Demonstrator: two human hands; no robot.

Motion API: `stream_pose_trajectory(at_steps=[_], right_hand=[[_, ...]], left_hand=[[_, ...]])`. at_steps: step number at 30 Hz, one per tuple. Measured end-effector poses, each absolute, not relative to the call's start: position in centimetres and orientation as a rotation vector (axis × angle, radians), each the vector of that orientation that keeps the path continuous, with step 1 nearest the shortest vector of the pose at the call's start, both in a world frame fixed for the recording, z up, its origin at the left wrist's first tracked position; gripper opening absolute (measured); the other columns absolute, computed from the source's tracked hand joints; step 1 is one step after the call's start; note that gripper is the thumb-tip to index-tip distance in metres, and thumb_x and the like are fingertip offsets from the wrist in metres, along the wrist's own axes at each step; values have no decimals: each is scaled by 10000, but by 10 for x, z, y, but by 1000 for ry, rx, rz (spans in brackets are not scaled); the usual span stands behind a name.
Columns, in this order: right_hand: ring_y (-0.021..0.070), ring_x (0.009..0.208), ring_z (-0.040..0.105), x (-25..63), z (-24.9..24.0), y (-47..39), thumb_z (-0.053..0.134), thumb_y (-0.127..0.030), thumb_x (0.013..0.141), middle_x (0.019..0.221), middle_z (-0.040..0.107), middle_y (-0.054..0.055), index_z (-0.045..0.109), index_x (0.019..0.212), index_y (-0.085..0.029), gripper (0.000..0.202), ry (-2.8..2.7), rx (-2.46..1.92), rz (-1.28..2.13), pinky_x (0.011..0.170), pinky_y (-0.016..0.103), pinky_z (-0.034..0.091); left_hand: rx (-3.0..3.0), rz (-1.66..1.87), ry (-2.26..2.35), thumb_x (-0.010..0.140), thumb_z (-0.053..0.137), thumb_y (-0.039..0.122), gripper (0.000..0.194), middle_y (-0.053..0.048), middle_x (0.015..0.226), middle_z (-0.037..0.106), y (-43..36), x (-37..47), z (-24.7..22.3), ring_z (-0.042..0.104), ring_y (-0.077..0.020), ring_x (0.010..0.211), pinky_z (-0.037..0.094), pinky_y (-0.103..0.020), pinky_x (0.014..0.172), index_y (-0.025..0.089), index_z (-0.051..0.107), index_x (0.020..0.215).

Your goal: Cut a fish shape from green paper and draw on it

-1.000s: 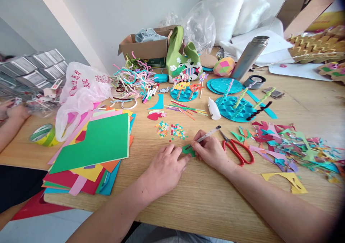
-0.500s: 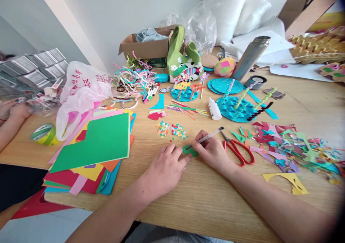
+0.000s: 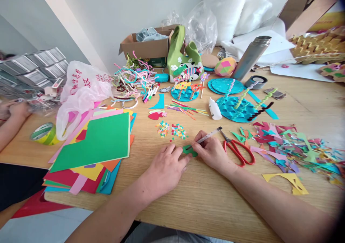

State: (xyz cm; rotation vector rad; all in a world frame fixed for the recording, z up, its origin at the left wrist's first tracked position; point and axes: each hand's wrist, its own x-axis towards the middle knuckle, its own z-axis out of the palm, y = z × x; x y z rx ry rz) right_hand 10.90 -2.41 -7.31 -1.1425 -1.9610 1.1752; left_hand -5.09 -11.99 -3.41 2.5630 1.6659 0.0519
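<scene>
With its tip on a small green paper piece (image 3: 188, 150), a slim clear pen (image 3: 211, 134) leans in my right hand (image 3: 214, 152), whose fingers are closed round it. My left hand (image 3: 167, 167) presses the paper's left edge to the table with bent fingertips. Just right of my right hand lie red-handled scissors (image 3: 239, 150), their blades partly behind it. Beyond my hands are two small heaps of coloured paper dots (image 3: 178, 130) and a red paper heart shape (image 3: 155, 116). A white glue bottle (image 3: 215, 109) lies farther back.
Stacked coloured paper (image 3: 107, 139) lies at left, beside yellow-green tape (image 3: 44, 133). Paper scraps (image 3: 304, 149) spread at right. Behind are blue discs with twisted stems (image 3: 237, 108), pipe cleaners (image 3: 133, 76) and a metal flask (image 3: 252, 58). Another person's hand (image 3: 18, 110) is at far left.
Almost nothing differs. The pen and both hands keep practically the same place on the green paper piece.
</scene>
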Motion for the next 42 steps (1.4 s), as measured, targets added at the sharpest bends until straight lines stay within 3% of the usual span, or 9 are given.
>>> stream_pose_trajectory(at_steps=[42], right_hand=[[118,497,462,109,-71,-25,521,-219,754,541,498,-33,456,649,-211,124,-1958,-1120,1199,463,228,358]], left_hand=[[2551,54,1671,925,435,256,314,-73,1078,555,-120,-51,-34,462,-227,1068,430,-401,933,245,538,1221]])
